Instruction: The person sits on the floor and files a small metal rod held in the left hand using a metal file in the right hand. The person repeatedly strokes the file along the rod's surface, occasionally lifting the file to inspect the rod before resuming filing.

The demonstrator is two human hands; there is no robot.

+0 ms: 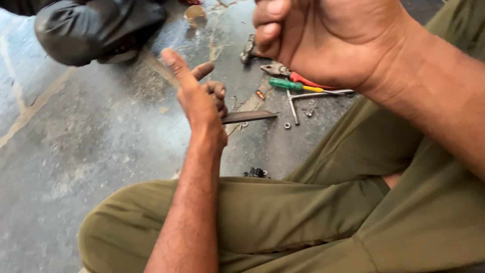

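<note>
My left hand (199,96) is stretched out over the concrete floor, gripping a flat dark metal bar (250,117) that sticks out to the right; the thumb and forefinger point up. My right hand (323,38) is raised close to the camera in a loose fist, and nothing shows in it. On the floor just beyond the bar lie a green-handled screwdriver (285,84), red-handled pliers (288,73), a hammer (248,50) and an L-shaped metal key (293,107). My crossed legs in olive trousers (283,212) fill the lower frame.
Small nuts and washers (287,125) are scattered near the tools. A small black part (256,173) sits by my knee. Another person's knee in dark cloth (86,30) is at the top left. The floor (91,136) is dusty, stained concrete.
</note>
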